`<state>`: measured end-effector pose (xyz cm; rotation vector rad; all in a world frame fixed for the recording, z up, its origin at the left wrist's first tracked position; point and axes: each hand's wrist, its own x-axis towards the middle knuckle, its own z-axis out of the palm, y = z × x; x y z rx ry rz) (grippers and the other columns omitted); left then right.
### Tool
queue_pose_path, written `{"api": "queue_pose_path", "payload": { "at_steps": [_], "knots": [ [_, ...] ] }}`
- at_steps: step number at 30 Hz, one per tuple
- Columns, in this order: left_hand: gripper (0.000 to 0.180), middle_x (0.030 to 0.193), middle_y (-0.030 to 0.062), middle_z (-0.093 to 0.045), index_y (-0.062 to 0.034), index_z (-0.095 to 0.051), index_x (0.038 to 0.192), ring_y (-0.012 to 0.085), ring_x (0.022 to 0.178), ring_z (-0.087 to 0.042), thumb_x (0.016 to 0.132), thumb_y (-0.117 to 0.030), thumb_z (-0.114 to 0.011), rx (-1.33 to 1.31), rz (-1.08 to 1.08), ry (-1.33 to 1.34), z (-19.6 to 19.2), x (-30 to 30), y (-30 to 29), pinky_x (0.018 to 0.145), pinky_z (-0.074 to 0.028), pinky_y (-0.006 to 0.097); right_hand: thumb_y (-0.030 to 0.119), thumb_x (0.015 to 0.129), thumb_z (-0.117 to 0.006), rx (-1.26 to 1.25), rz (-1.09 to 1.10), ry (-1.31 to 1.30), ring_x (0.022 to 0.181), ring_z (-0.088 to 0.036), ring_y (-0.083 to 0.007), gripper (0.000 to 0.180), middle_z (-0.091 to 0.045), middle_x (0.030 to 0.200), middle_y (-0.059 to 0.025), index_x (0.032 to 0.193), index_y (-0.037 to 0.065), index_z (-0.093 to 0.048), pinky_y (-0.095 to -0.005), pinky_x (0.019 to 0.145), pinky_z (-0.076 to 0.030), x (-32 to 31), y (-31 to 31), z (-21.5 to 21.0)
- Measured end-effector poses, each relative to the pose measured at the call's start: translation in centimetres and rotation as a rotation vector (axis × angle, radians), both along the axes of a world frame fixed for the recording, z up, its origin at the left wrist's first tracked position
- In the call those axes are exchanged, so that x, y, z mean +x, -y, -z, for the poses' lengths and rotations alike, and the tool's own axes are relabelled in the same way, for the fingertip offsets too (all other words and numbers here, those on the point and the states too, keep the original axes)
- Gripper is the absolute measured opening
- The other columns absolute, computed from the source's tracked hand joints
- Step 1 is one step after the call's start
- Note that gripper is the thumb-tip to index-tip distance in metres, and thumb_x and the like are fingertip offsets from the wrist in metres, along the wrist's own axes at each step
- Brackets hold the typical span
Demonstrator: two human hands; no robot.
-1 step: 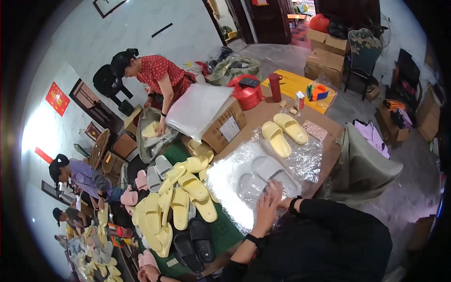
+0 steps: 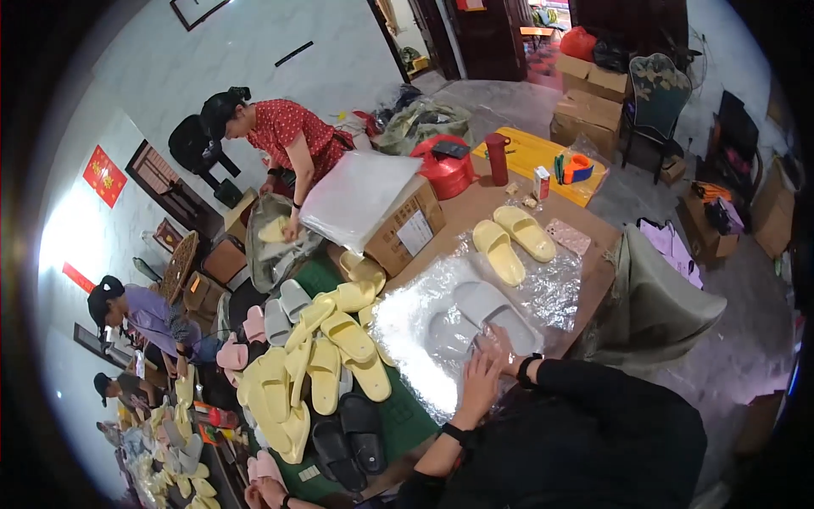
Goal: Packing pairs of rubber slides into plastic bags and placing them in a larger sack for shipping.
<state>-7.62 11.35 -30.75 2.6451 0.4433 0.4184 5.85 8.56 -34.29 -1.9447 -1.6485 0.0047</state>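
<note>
A pair of grey slide slippers [image 2: 493, 307] lies under clear plastic, one beside the other, on the table in front of me. The plastic bag [image 2: 415, 360] is shiny and spreads left of them. My left hand [image 2: 476, 388] lies on the plastic at the near end of the slippers, its fingers stretched out. Close against it, my right hand [image 2: 502, 349] reaches in from the right with fingers extended over a heel. The two hands overlap, so part of the right fingers is hidden. Just beyond sits a pair of yellow slippers [image 2: 514, 242] on more clear plastic.
Left of my hands are piled yellow slippers [image 2: 326, 360], black slippers [image 2: 352, 437] and grey ones. A cardboard box [image 2: 415, 222] carries a stack of clear bags [image 2: 369, 191]. A red bottle [image 2: 498, 159] stands farther back. Co-workers handle slippers at left; another person's hand [image 2: 268, 492] touches pink slippers.
My right fingers have shifted very slightly left over the slipper heel. The slippers and the plastic keep their places.
</note>
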Motion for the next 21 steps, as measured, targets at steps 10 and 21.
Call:
{"api": "queue_pose_path", "payload": {
  "at_steps": [10,21],
  "knots": [
    [0.065,0.126,0.0216,-0.039,-0.0116,-0.033,0.133,0.0367,0.106,-0.046,0.073,-0.018,-0.058,0.274,-0.243,-0.119,-0.2,-2.1,-0.9,0.086,-0.039,0.045,0.026,0.072,-0.055,-0.211,-0.056,0.109,0.121,-0.03,-0.0435,0.064,-0.027,0.134,-0.0287,0.128,0.001,-0.035,-0.0538,0.095,-0.027,1.2,-2.2,2.2],
    [0.066,0.095,0.0238,-0.056,-0.003,-0.024,0.133,0.0367,0.065,-0.059,0.077,-0.018,-0.054,-0.189,-0.573,-0.322,4.8,-3.0,0.4,0.056,-0.049,0.044,0.019,0.069,-0.059,-0.176,0.073,-0.122,0.079,-0.056,-0.0332,0.018,-0.058,0.079,-0.0159,0.076,0.003,-0.056,-0.042,0.068,-0.044,1.9,4.9,0.0]
  ]
}}
